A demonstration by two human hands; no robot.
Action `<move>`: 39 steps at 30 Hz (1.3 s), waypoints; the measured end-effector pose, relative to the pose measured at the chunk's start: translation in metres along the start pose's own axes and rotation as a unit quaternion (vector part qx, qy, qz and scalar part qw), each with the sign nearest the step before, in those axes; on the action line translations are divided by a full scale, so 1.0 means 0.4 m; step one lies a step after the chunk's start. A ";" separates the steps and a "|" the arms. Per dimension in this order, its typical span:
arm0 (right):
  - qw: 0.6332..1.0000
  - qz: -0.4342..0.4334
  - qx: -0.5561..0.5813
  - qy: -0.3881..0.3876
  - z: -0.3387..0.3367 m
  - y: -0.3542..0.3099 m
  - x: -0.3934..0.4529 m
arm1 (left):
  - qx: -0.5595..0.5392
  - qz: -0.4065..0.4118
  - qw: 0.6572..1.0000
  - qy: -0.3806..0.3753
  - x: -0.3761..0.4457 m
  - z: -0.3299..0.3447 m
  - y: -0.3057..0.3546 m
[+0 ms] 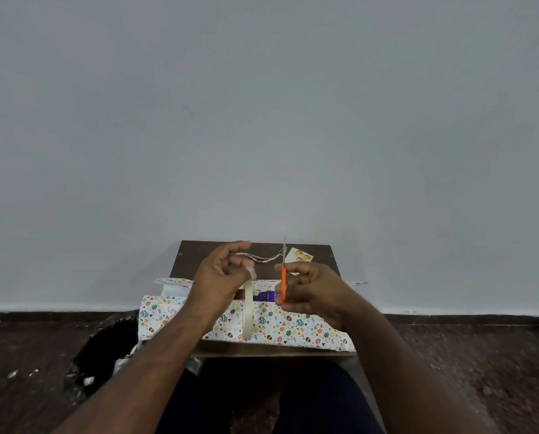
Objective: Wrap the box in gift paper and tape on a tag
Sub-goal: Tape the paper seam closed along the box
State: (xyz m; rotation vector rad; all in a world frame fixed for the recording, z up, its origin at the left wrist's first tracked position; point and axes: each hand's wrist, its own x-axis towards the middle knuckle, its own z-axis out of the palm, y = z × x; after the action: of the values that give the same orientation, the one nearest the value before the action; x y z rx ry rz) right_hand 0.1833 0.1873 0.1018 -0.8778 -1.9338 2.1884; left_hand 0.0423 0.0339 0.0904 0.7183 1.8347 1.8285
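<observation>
My fingers on the left hand pinch the loose end of the tape. The tape roll hangs down from that pinch. My right hand has its fingers curled round the orange scissors, and the blades point up.

The box lies on the brown surface, under my hands. I can see only a purple bit of it. The gift paper is folded up over its near side, and more paper shows behind it. The wrap is not closed yet.

I think the step now is to cut a piece of tape. To do it well, I should pull the tape tight and straight first. Then I should bring the blades across it and snip in one go. I must keep the sticky end off my other fingers, or it may curl and stick to itself.

Now I count. One box. One sheet of paper. One tape roll. One pair of scissors. One tag with round gold shapes on it, at the back of the surface. One thin string beside the tag.
</observation>
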 end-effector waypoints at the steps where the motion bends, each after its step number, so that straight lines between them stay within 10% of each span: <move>1: 0.999 0.002 -0.035 -0.008 -0.002 -0.009 0.002 | 0.010 0.003 1.000 -0.002 -0.002 -0.001 0.001; 22: 0.955 0.026 -0.271 -0.119 -0.032 -0.057 -0.002 | 0.000 -0.066 0.998 0.002 -0.008 -0.009 -0.002; 39: 0.827 -0.044 -0.550 -0.107 -0.024 -0.141 0.016 | 0.001 -0.110 0.993 -0.047 -0.007 -0.009 0.012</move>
State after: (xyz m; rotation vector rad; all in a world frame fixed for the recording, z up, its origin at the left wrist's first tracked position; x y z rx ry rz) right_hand 0.1657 0.2097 0.1517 -0.5537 -3.2730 0.9564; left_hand 0.0423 0.0294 0.0953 0.5674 1.7787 1.6243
